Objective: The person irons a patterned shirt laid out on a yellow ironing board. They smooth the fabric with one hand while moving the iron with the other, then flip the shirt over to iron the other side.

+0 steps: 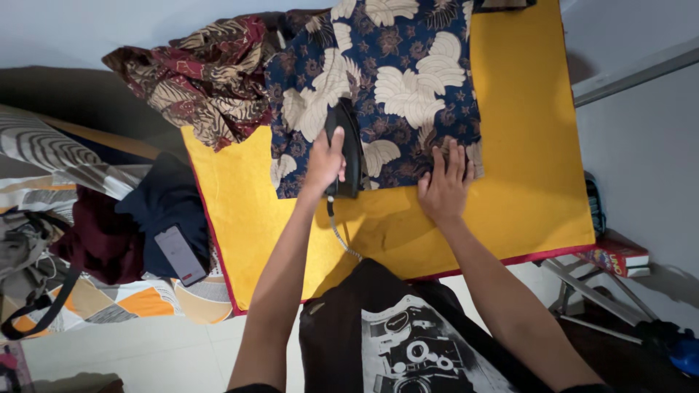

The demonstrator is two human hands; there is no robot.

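phone (180, 255) on dark clothes pile (164, 211), maroon batik cloth (204, 73), boxes (619, 258) by wall.

A home room used for ironing: a yellow-covered ironing board (524, 145) stands on a pale tiled floor (145, 356), with piled clothes (138, 218) and a phone (180, 255) left of the board.

I stand on a pale tiled floor (131, 356); left of it a patterned bed (44, 156), behind a white wall (58, 33).

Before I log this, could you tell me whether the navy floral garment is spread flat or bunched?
Spread flat: the navy floral garment lies smooth on the yellow board, under the iron and right hand.
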